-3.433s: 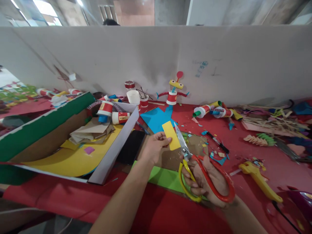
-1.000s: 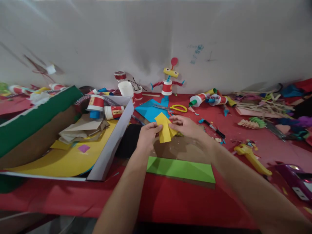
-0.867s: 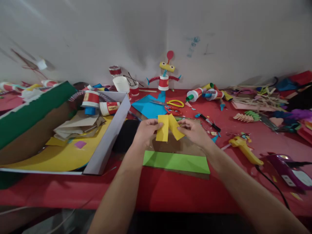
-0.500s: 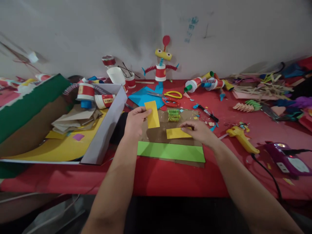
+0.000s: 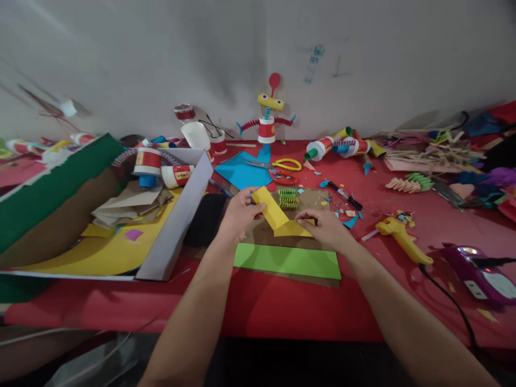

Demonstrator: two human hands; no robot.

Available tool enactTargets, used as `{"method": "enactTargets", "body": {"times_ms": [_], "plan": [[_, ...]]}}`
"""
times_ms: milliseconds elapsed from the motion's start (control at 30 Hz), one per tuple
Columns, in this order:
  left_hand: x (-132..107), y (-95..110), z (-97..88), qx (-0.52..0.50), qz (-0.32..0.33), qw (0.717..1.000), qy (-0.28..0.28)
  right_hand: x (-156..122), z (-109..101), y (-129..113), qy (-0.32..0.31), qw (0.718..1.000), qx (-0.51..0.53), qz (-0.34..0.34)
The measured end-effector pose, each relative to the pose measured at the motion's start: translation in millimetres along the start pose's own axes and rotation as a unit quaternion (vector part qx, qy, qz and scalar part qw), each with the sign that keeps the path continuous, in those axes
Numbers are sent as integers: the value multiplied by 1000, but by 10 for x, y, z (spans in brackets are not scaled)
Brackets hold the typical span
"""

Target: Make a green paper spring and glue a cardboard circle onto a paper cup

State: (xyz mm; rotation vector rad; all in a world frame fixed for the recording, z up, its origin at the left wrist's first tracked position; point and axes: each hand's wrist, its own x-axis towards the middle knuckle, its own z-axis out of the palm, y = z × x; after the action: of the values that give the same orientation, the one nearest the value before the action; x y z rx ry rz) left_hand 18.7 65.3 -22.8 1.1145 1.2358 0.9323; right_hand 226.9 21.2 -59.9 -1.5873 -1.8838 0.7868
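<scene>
My left hand [image 5: 241,214] pinches a tilted yellow paper strip [image 5: 271,208] near its upper left end. That strip's lower end overlaps a second yellow strip [image 5: 291,229], which my right hand [image 5: 323,226] grips by its right end. Both strips are over a brown cardboard piece [image 5: 258,235]. Just behind them sits a green and yellow folded paper spring [image 5: 287,199]. Nearer to me, a light green paper strip [image 5: 287,260] lies across the front of the cardboard.
An open box [image 5: 169,236] with paper scraps stands at left, a black phone [image 5: 205,219] beside it. Scissors [image 5: 287,164] rest on blue paper [image 5: 237,166] before a paper-cup figure [image 5: 266,130]. At right are a yellow glue gun [image 5: 403,239] and a purple power strip [image 5: 479,274].
My left hand has moved right and brought its yellow strip, now tilted, over the other strip. My right hand stays near the same place. The view has tipped slightly upward.
</scene>
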Motion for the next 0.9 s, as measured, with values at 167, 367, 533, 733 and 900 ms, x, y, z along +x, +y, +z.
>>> {"method": "enactTargets", "body": {"times_ms": [167,367,533,733,900], "plan": [[-20,30,18,4,-4,1000,19,7,-30,-13,87,994,-61,-24],[1,-17,88,-43,-27,999,-7,-76,41,-202,72,987,61,-128],[-26,-115,181,-148,-10,989,-2,-126,198,-224,88,983,77,-143],[-103,-199,273,-188,-42,979,-68,-113,227,-231,120,981,80,-127],[-53,-215,203,-180,-18,983,23,-84,98,-237,111,987,53,-101]]}}
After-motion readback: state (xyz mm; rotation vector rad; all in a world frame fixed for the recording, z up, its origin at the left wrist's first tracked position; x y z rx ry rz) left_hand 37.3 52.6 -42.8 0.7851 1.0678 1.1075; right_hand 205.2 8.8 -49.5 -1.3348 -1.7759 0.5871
